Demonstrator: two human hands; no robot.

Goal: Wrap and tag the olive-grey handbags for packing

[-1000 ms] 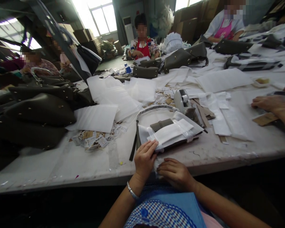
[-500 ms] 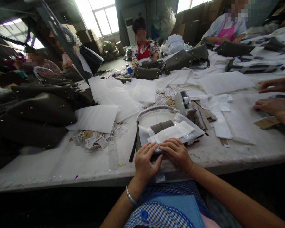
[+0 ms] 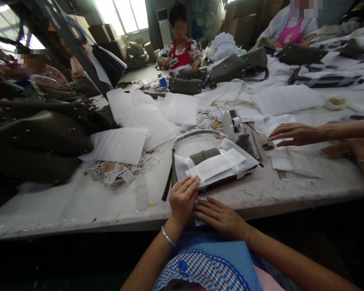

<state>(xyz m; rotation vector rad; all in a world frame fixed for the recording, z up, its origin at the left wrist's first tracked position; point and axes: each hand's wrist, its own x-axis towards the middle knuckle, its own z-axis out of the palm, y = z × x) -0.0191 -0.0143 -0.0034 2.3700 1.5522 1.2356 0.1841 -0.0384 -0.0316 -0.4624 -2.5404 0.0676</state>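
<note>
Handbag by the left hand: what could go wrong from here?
The handbag lies near the front edge of the table, so a pull by the left hand could drag it over. A dark strap pokes out past its white wrapping and might scuff. The tape dispenser stands close behind; turning the handbag may bump it.

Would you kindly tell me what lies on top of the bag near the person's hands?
White wrapping lies across the bag, with clear tape near its right end and the left hand at its near edge; the surface beneath is hidden.
</note>
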